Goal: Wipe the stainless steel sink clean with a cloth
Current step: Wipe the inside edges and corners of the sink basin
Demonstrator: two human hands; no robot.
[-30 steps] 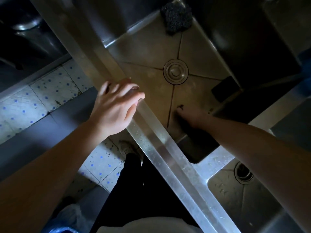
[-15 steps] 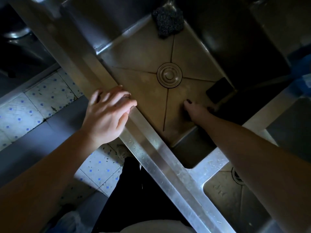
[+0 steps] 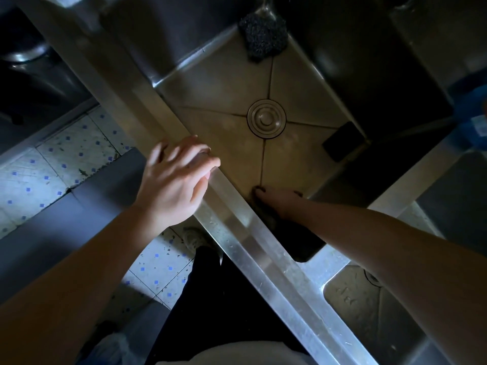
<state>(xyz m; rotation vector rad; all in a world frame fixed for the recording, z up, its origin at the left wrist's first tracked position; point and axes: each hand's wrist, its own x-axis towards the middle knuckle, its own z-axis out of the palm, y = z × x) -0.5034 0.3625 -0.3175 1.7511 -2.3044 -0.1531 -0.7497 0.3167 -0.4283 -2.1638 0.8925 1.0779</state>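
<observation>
While what seems a dark cloth [image 3: 264, 216], hard to make out in shadow, lies on the sink [image 3: 218, 83] floor in the near corner under the flat, spread right hand [image 3: 280, 202], the left hand [image 3: 174, 180] rests loose-fingered on the front rim.

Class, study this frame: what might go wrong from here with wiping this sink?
1. The left hand braces on the speckled sink rim; if wet, it might slip.
2. The basin is dim around the right hand, so smears may be missed.
3. The scouring pad hides one far corner.
</observation>
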